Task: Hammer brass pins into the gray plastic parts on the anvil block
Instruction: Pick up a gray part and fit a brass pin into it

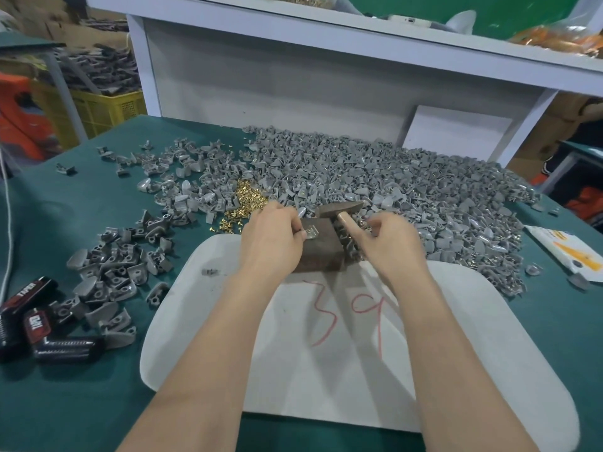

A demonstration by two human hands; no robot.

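Gray plastic part [310,232] pinched by left hand [272,238] atop rusty anvil block [321,256] at frame centre, hammer [339,208] gripped at its handle by right hand [396,244], brass pins [248,199] heaped just upper left.

Green-topped workbench [81,197] filling the foreground. White back panel [277,86] upright along its far edge, white shelf [326,40] across the top, carried on white posts. Left of the bench: yellow slotted crate [98,109], set low, just behind the gray leg of a second green-topped table [29,47]. Brown cardboard boxes [39,14] beyond, blurred. Lighting even and diffuse; shadows soft.
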